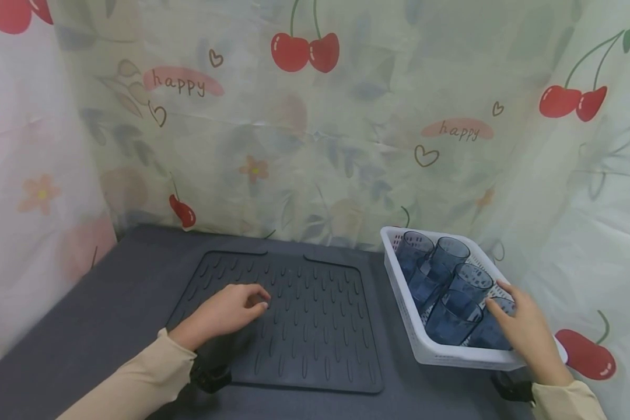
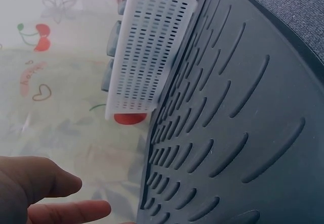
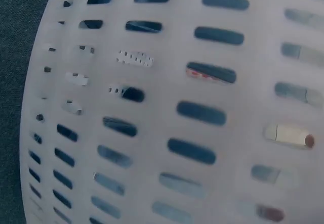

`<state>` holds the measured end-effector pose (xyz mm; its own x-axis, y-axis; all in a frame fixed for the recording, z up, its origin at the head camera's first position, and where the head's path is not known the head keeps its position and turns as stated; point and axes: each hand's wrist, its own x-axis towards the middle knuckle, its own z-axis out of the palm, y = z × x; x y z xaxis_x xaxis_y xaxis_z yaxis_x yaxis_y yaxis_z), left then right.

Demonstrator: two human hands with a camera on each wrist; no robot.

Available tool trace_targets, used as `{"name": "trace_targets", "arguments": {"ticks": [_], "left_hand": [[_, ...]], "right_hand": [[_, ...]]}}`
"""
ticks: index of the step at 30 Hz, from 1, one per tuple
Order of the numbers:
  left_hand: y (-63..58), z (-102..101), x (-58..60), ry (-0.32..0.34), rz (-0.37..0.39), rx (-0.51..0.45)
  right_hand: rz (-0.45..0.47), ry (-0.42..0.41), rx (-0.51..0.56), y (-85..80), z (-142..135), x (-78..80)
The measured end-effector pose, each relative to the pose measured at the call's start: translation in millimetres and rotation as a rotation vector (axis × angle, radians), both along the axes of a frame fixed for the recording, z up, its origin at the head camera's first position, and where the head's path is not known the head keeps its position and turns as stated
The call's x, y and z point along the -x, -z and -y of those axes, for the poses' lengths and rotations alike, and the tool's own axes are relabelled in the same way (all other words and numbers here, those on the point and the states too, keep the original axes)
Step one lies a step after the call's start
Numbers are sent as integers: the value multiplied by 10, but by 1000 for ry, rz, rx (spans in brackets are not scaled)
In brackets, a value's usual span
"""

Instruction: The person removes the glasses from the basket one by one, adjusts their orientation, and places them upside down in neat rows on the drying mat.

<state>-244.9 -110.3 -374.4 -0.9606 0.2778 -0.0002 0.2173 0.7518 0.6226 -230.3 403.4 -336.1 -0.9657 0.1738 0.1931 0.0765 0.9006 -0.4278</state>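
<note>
Several blue-tinted drinking glasses stand in a white perforated plastic basket point(image 1: 417, 344) on the right of the table. My right hand point(image 1: 527, 326) reaches over the basket's right side, its thumb and a finger about the rim of the near-right glass point(image 1: 490, 332). Part of that glass is hidden by the hand. In the right wrist view the basket wall point(image 3: 162, 92) fills the picture and hides most of the grasp. My left hand point(image 1: 228, 309) hovers over a dark ridged mat point(image 1: 315, 332), its fingers loosely bent and holding nothing.
A dark grey cloth point(image 1: 100, 326) covers the table under the mat and basket. Behind and at both sides hangs a printed curtain point(image 1: 315, 146) with cherries. The basket stands close to the mat's right edge and near the back curtain.
</note>
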Motion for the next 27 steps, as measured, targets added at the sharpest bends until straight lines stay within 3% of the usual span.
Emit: {"name": "trace_targets", "arguments": {"ticks": [27], "left_hand": [[21,18,-12,5,-3,-10]], "right_hand": [[200,57,4,-40,-156,-36]]}}
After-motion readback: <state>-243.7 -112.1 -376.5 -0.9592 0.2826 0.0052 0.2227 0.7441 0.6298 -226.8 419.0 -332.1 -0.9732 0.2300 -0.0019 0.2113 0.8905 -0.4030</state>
